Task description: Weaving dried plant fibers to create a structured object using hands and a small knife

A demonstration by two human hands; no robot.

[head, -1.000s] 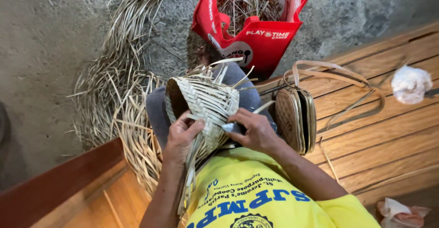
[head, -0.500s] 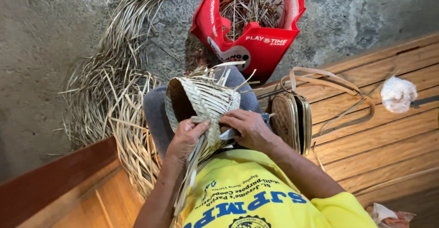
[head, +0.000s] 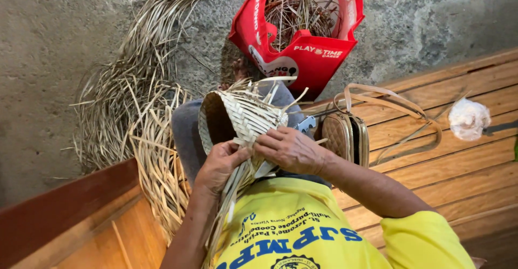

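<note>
bright yellow t-shirt [head: 302, 236], short sleeves, fills bottom centre to bottom right of frame. blue block lettering across the chest, seen upside down from the head cam, w/ a line of smaller dark print above it and part of a round dark emblem at the bottom edge. right sleeve hem ends approx. mid upper arm, lower right. forearms bare, no watch or rings visible on left hand [head: 218, 164] or right hand [head: 291, 150]. grey trousers [head: 186, 134] over the knees, centre of frame.
</note>
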